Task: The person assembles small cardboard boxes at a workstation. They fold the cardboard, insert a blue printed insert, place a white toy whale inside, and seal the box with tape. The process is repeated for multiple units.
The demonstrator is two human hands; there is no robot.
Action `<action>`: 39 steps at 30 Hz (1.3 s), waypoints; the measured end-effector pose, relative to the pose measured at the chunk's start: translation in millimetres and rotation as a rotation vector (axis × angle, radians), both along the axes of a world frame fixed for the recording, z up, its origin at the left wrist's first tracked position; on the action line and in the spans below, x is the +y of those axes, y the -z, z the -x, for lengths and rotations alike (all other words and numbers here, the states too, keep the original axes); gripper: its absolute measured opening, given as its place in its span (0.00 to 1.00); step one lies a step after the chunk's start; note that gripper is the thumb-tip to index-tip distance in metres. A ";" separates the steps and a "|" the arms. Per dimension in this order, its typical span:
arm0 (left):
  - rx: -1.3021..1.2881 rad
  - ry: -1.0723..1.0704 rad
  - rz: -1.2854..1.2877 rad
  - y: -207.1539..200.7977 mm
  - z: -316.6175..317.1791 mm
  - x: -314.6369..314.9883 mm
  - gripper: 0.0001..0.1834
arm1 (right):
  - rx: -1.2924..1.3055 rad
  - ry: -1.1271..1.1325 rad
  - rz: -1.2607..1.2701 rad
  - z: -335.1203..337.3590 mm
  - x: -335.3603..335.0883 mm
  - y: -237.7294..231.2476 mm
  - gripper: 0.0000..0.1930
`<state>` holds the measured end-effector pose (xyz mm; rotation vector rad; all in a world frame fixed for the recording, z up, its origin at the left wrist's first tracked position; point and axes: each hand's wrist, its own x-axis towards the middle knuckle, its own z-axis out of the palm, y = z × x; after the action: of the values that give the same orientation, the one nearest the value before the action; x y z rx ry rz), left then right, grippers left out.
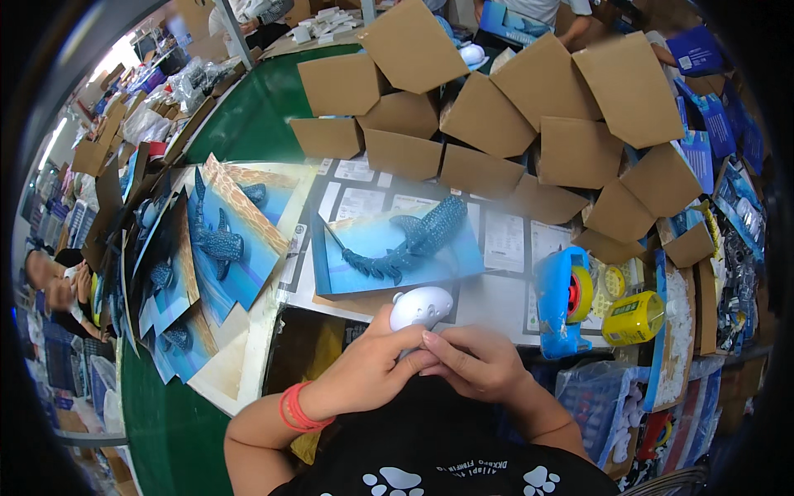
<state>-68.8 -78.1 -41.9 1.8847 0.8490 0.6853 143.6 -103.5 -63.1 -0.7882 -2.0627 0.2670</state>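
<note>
At the near edge of the table (506, 285), the left hand (374, 364) grasps the white rounded device (423, 305), its body projecting beyond thumb and curled fingers toward the blue box (453, 258); the right hand (486, 364) meets the left thumb with its fingertips, whose grip cannot be determined

My workstation comprises a white worktop (258, 351) adjoining a green table surface (265, 107), which extends along the left and far sides. A grey metal post (233, 35) stands far left. Beyond it, cartons and clear plastic bags (188, 87) crowd the room. A white strip light (54, 142) glows at my left.
</note>
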 end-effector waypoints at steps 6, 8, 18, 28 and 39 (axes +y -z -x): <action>0.222 -0.049 -0.127 -12.8 -18.1 30.9 0.05 | 0.026 0.286 0.193 -13.0 -20.5 13.6 0.23; 0.223 0.020 -0.191 -20.1 -23.9 42.7 0.05 | 0.060 0.354 0.194 -18.0 -17.6 -2.2 0.24; 0.018 0.250 0.099 3.5 -38.7 56.3 0.10 | -0.039 0.225 0.179 -23.0 -2.5 -15.1 0.28; 0.142 0.119 -0.094 -15.8 -27.1 54.8 0.04 | -0.010 0.248 0.345 -13.4 6.5 -19.2 0.28; 0.262 0.148 -0.244 -21.7 -38.1 58.7 0.05 | -0.008 0.328 0.273 -12.1 -5.1 -7.2 0.21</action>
<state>-30.7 -19.4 -20.2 2.2681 0.8051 0.4732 155.6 -108.5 -55.9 -1.2793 -1.8892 0.3650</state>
